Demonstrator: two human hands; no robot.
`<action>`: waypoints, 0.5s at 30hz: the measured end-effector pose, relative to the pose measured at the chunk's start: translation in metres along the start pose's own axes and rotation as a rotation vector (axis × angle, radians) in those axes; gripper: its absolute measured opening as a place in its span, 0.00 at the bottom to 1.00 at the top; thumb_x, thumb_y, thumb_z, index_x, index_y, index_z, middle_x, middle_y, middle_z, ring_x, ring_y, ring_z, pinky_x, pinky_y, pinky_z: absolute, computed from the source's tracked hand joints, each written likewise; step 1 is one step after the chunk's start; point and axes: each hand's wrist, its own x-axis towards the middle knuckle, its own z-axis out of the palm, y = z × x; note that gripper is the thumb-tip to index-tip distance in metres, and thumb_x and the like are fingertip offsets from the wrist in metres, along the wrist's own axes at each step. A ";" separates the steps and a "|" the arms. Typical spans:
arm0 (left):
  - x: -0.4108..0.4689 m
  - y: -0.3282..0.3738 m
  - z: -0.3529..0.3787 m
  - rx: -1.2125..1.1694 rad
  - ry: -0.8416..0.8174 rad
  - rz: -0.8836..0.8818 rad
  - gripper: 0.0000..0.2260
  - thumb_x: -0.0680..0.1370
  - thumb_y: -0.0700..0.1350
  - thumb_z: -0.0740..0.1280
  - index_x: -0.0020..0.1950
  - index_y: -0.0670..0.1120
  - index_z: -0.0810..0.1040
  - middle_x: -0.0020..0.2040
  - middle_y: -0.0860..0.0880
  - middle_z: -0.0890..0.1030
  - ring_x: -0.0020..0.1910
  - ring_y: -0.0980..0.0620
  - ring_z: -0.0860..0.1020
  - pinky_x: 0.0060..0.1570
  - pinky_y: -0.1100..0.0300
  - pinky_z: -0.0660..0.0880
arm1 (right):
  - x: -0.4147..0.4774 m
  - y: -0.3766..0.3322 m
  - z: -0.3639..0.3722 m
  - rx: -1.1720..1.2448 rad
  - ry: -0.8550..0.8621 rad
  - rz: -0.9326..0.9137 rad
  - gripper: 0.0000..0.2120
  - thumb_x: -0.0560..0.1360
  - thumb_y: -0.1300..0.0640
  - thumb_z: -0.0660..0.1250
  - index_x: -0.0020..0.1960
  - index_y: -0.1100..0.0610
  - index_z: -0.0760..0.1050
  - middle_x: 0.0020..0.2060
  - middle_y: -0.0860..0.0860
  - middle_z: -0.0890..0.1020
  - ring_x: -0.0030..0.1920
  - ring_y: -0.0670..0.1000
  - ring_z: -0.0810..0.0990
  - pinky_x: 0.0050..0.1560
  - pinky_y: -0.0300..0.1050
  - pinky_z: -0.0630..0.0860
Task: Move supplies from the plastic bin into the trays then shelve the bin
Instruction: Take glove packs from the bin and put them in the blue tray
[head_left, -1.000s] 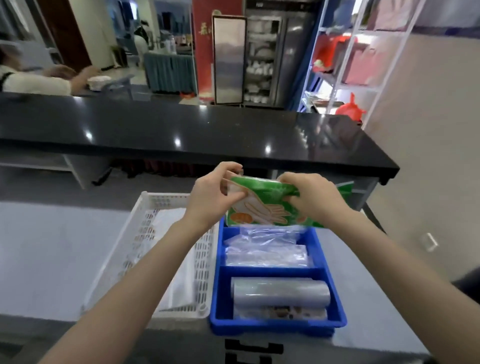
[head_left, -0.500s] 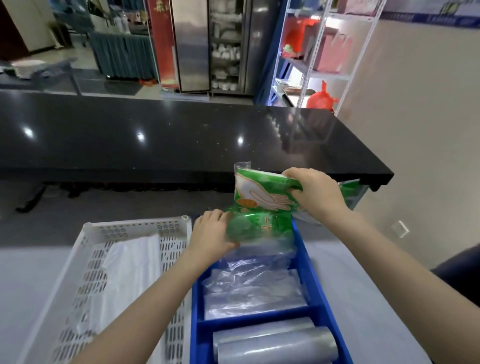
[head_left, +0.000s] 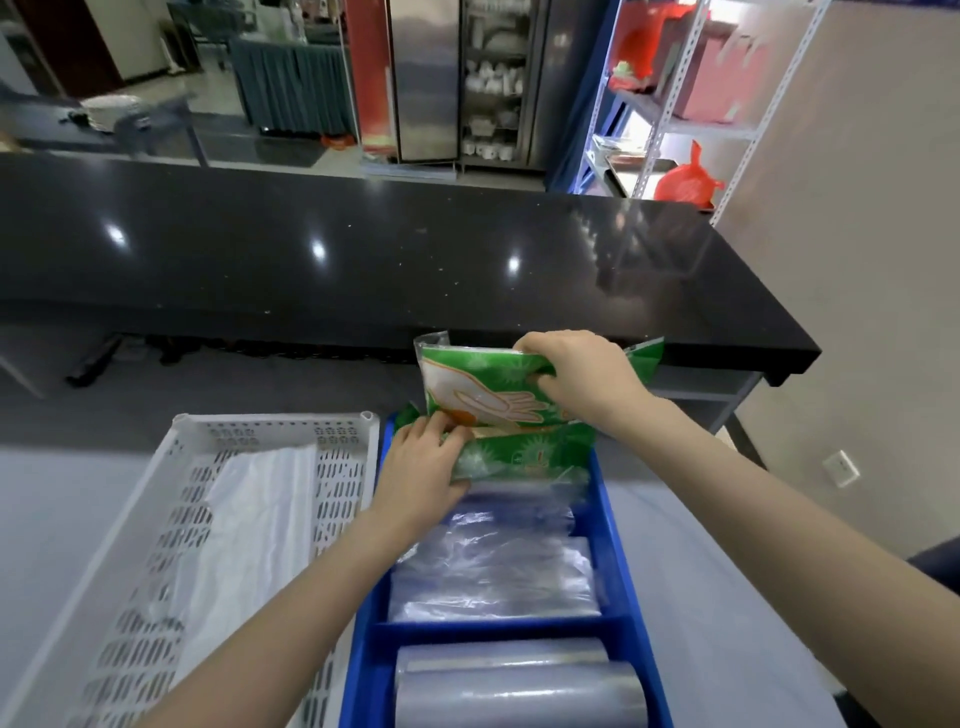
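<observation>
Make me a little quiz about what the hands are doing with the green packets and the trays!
1. True or false: the right hand holds a green glove packet upright above the blue tray.
2. Which is in the white basket? A) a clear roll B) a white plastic bag C) a red bag
3. Fill in: the left hand is on a second green packet at the tray's ____ end.

Key
1. True
2. B, the white plastic bag
3. far
</observation>
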 end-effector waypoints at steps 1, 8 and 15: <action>-0.004 0.001 -0.001 0.003 -0.006 0.010 0.24 0.62 0.50 0.77 0.56 0.48 0.77 0.53 0.48 0.79 0.52 0.44 0.77 0.53 0.50 0.73 | 0.003 -0.003 0.005 -0.008 -0.038 -0.011 0.20 0.71 0.61 0.65 0.61 0.47 0.74 0.54 0.50 0.83 0.53 0.57 0.79 0.45 0.49 0.74; -0.016 0.003 -0.006 -0.030 0.047 0.008 0.24 0.65 0.48 0.76 0.59 0.48 0.76 0.51 0.50 0.78 0.51 0.48 0.76 0.52 0.55 0.69 | 0.024 -0.011 0.051 0.039 -0.466 0.009 0.21 0.69 0.59 0.68 0.62 0.47 0.74 0.56 0.54 0.80 0.56 0.57 0.77 0.53 0.52 0.77; -0.004 -0.008 -0.003 0.027 0.018 -0.024 0.40 0.64 0.59 0.75 0.73 0.51 0.65 0.72 0.45 0.66 0.72 0.43 0.63 0.71 0.49 0.58 | 0.014 0.002 0.076 0.239 -0.270 0.058 0.23 0.72 0.49 0.70 0.66 0.48 0.70 0.60 0.51 0.79 0.59 0.53 0.77 0.59 0.53 0.75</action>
